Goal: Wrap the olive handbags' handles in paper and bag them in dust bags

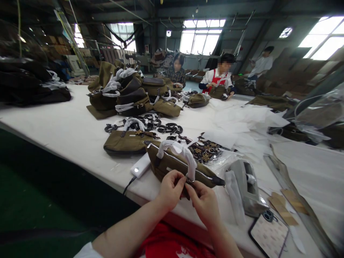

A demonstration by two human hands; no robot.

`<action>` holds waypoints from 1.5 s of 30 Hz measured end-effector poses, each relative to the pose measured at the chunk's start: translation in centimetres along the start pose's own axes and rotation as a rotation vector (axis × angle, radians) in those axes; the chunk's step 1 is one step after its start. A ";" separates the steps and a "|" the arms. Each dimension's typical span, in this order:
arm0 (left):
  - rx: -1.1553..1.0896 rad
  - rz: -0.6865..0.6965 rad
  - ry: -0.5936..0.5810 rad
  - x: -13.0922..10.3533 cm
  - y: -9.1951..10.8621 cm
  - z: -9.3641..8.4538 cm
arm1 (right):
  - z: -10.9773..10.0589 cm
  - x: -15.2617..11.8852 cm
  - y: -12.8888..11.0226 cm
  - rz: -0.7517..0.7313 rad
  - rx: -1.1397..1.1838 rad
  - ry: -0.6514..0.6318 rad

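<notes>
We are working at an olive handbag (174, 163), which is sitting at the near edge of a white table (77, 118), its wrapped handle (190, 161) standing up. At the near base of that handle, our left hand (171, 188) is pinching a small fitting (189, 180) between thumb and forefinger, and our right hand (203, 201) is gripping at the same spot, fingertips almost meeting; we are finding the fitting too small to make out. Just left of the bag, a white device (141, 166) is lying with a black cable attached, and behind it a second olive bag (125, 142) is resting. Beyond, coiled black straps (173, 128) and patterned pieces (205, 149) are lying in heaps. To the right, a grey tape dispenser (242, 188) is standing near a phone (269, 233) and brown cards (283, 209). Farther off, more bags (131, 91) are piling up beside white sheets (242, 120), and across the table a co-worker in a red apron (217, 81) is handling another olive bag (218, 92).
</notes>
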State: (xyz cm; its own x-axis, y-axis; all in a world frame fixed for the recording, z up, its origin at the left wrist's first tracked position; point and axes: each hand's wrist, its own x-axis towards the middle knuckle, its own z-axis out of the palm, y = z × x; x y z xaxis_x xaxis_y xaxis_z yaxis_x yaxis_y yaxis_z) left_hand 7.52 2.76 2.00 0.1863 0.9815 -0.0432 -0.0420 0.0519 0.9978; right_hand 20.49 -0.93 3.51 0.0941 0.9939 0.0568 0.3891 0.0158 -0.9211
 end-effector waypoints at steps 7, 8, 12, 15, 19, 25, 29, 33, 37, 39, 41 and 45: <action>0.237 0.216 0.200 0.7 1.0 -2.3 | -0.6 -0.1 0.4 -0.069 -0.018 -0.037; 0.211 0.208 0.221 0.9 1.3 -2.7 | -0.7 -0.1 0.4 -0.064 -0.010 -0.053; -0.075 0.088 0.124 1.1 2.7 -3.6 | -1.0 0.1 0.8 -0.055 -0.066 -0.085; -0.401 -0.120 -0.025 0.8 3.8 -3.2 | -0.8 0.2 0.9 -0.085 -0.176 -0.062; -0.564 -0.218 -0.053 0.7 4.3 -2.4 | -0.5 0.0 0.6 -0.100 -0.212 -0.079; -0.321 -0.064 0.066 1.0 3.1 -2.1 | -0.6 -0.2 0.5 -0.073 -0.219 -0.092; -0.005 0.038 0.010 0.8 2.2 -2.8 | -0.5 -0.3 0.9 -0.077 -0.216 -0.080; 0.240 0.096 -0.075 0.8 1.8 -3.5 | -0.5 -0.4 1.1 -0.098 -0.252 -0.063; 0.368 0.034 -0.112 1.1 2.0 -3.5 | -0.4 -0.5 0.9 -0.116 -0.268 -0.071; 0.437 0.059 -0.142 1.1 2.3 -3.4 | -0.5 -0.8 0.8 -0.136 -0.311 -0.053; 0.476 0.087 -0.167 1.1 2.5 -3.2 | -0.8 -1.0 0.8 -0.148 -0.388 0.017; 0.351 0.043 -0.223 1.1 2.3 -2.3 | -1.4 -0.8 1.1 -0.099 -0.477 0.172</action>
State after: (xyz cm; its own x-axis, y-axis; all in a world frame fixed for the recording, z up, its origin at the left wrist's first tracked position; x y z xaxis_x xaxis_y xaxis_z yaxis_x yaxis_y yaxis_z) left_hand 5.35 4.40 4.09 0.4010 0.9157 -0.0273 0.2754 -0.0921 0.9569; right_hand 22.11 -1.89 3.03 0.1698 0.9572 0.2343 0.7748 0.0172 -0.6319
